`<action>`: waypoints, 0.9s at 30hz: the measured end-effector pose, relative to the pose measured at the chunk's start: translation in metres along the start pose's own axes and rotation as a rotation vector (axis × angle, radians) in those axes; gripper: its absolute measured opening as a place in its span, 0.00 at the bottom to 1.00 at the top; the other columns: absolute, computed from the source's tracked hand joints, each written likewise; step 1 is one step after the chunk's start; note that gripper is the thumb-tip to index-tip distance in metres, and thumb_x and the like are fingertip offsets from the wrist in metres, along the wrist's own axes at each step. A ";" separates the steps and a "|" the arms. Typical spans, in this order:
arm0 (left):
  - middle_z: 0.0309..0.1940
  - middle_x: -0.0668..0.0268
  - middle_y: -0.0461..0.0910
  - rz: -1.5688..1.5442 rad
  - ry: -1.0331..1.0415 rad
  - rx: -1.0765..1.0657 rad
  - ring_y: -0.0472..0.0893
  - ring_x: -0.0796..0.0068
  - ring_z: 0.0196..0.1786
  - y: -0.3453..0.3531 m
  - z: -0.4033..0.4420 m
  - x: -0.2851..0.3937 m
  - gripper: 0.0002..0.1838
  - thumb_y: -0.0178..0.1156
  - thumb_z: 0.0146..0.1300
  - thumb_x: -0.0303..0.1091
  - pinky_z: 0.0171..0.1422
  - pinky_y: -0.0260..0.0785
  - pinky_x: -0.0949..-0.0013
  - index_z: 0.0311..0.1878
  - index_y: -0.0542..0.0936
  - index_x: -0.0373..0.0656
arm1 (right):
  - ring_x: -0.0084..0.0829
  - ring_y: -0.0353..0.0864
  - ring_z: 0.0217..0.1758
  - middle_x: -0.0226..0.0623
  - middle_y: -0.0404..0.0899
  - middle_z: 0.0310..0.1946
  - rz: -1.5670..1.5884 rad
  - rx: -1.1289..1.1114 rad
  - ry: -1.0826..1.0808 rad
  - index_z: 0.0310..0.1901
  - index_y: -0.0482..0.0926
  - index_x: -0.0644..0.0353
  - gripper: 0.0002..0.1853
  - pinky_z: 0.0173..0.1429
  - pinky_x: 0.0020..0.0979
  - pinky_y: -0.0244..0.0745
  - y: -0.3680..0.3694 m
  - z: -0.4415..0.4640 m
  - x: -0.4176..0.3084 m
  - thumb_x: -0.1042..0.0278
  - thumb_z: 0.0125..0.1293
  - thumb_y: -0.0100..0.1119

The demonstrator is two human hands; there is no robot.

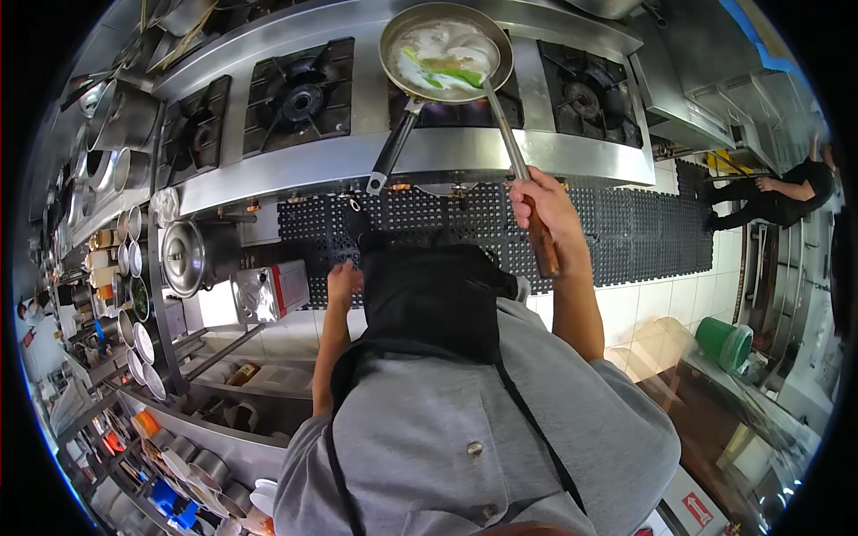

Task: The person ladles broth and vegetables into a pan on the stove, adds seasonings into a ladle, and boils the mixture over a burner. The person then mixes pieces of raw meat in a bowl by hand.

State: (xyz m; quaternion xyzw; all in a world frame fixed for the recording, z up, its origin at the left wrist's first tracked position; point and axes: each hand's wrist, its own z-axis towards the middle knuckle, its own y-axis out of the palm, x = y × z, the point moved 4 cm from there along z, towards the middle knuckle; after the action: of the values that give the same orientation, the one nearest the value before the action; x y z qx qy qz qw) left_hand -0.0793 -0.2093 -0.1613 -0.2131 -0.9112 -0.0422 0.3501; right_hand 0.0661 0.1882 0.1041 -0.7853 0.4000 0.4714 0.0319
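Observation:
My right hand is wrapped round the wooden grip of a long metal-shafted ladle. The ladle's far end dips into a frying pan on a stove burner; its head is hard to make out in the liquid. Pale, foamy liquid and green vegetable pieces fill the pan. The pan's black handle points towards me over the stove's front edge, with no hand on it. My left hand hangs low by my left side, apart from everything, fingers loosely spread and holding nothing.
Bare burners flank the pan on the steel stove. A lidded stockpot and a metal tin stand at left, near shelves of containers. A black rubber mat covers the floor. Another person stands at far right by a green bucket.

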 end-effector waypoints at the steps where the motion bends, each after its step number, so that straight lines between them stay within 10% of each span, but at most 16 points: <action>1: 0.21 0.65 0.76 0.108 -0.045 0.010 0.75 0.74 0.19 -0.009 -0.003 -0.021 0.15 0.52 0.64 0.47 0.19 0.67 0.71 0.35 0.72 0.43 | 0.15 0.63 0.18 0.29 0.67 0.23 0.075 0.000 0.000 0.48 0.70 0.65 0.11 0.18 0.18 0.59 0.003 -0.005 -0.005 0.74 0.65 0.47; 8: 0.20 0.64 0.75 0.622 0.049 -0.094 0.75 0.73 0.18 -0.060 -0.024 -0.167 0.13 0.53 0.64 0.44 0.18 0.67 0.68 0.30 0.74 0.45 | 0.15 0.63 0.19 0.28 0.66 0.24 0.224 -0.136 0.021 0.50 0.68 0.65 0.13 0.18 0.19 0.60 -0.001 -0.016 -0.022 0.74 0.65 0.48; 20: 0.21 0.62 0.77 0.928 0.724 -0.035 0.77 0.71 0.21 -0.018 -0.021 -0.082 0.13 0.53 0.62 0.41 0.22 0.72 0.66 0.37 0.79 0.41 | 0.18 0.65 0.18 0.29 0.66 0.23 -0.019 -0.020 -0.114 0.43 0.69 0.64 0.08 0.18 0.22 0.65 -0.001 -0.011 -0.031 0.74 0.64 0.48; 22: 0.23 0.62 0.78 0.431 0.050 0.027 0.79 0.71 0.23 -0.018 -0.028 -0.065 0.14 0.54 0.62 0.40 0.23 0.73 0.65 0.40 0.80 0.40 | 0.18 0.66 0.17 0.30 0.67 0.23 -0.066 -0.004 -0.121 0.42 0.69 0.64 0.07 0.18 0.23 0.66 -0.002 -0.007 -0.030 0.74 0.63 0.48; 27: 0.22 0.65 0.79 0.204 -0.081 0.126 0.79 0.72 0.23 -0.028 -0.016 -0.078 0.14 0.53 0.62 0.41 0.20 0.68 0.71 0.35 0.79 0.39 | 0.17 0.63 0.14 0.27 0.64 0.17 -0.435 0.076 -0.265 0.44 0.68 0.62 0.09 0.16 0.22 0.61 0.003 -0.001 -0.032 0.74 0.62 0.46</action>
State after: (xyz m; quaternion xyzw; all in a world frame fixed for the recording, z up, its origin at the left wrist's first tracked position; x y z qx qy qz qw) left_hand -0.0295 -0.2659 -0.1983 -0.2837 -0.8991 0.0594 0.3281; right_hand 0.0572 0.2051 0.1301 -0.7825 0.2313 0.5370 0.2141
